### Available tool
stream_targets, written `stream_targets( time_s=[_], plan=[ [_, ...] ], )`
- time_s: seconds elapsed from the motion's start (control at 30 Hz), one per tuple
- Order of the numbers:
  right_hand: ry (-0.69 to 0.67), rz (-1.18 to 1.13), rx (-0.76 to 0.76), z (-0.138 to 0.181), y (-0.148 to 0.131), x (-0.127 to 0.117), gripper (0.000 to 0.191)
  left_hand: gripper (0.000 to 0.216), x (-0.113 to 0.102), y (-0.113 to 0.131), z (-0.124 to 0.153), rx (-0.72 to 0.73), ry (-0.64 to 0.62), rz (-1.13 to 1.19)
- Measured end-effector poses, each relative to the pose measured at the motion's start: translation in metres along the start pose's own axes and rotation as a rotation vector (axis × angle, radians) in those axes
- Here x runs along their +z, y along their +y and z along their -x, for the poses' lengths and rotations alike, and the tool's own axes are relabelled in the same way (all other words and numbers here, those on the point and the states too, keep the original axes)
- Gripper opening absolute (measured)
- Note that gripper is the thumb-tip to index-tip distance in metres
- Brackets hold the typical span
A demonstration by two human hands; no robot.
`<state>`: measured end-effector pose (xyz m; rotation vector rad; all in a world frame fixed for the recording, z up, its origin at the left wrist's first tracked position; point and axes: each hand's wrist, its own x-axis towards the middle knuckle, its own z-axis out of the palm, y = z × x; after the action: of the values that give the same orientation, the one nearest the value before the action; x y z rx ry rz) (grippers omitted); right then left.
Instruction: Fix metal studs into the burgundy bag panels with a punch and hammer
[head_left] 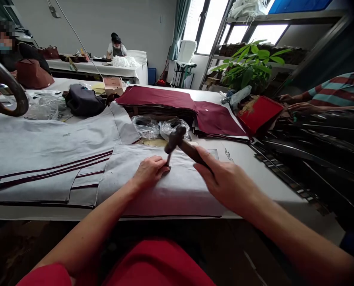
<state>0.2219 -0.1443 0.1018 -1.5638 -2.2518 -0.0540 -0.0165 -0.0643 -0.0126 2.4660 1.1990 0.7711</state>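
Observation:
A hammer (191, 151) with a dark head and wooden handle is gripped in my right hand (232, 178). Its head is over a thin metal punch (169, 159), at or very near the top; I cannot tell if they touch. My left hand (149, 171) pinches the punch upright, its lower end down on a pale grey sheet (191, 184). That sheet, with a maroon front strip, lies at the table's front edge. More pale sheets with maroon edges (48, 147) overlap it on the left.
Behind the sheet are plastic-wrapped bundles (147, 127) and stacked maroon sheets (162, 97). A dark bag (84, 100) stands back left, near a curved metal hook (18, 97). At right, a person in a striped sleeve (335, 93) is beside a red piece (262, 115) and black strips (314, 147).

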Motion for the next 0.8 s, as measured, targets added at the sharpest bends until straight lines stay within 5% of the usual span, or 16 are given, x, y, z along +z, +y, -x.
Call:
stream_targets(
  time_s=[0.1, 0.23, 0.37, 0.5, 0.63, 0.8],
  plan=[
    [-0.091, -0.086, -0.015, 0.008, 0.007, 0.004, 0.051, 0.021, -0.004, 0.001, 0.001, -0.041, 0.009, 0.046],
    [0.081, -0.181, 0.280, 0.044, 0.041, 0.015, 0.054, 0.031, -0.020, -0.015, -0.019, -0.132, 0.019, 0.133],
    [0.175, 0.224, 0.583, 0.081, 0.104, 0.030, 0.057, 0.036, -0.034, -0.055, -0.068, -0.261, 0.031, 0.111],
    [0.123, 0.414, 0.626, 0.106, 0.158, 0.048, 0.053, 0.034, -0.031, -0.082, -0.109, -0.351, -0.007, 0.027],
    [0.210, 0.403, 0.646, 0.115, 0.174, 0.060, 0.048, 0.022, -0.023, -0.068, -0.117, -0.327, -0.015, -0.049],
    [0.210, 0.480, 0.564, 0.113, 0.176, 0.064, 0.047, 0.025, -0.010, -0.031, -0.118, -0.134, -0.232, -0.024]
  ],
)
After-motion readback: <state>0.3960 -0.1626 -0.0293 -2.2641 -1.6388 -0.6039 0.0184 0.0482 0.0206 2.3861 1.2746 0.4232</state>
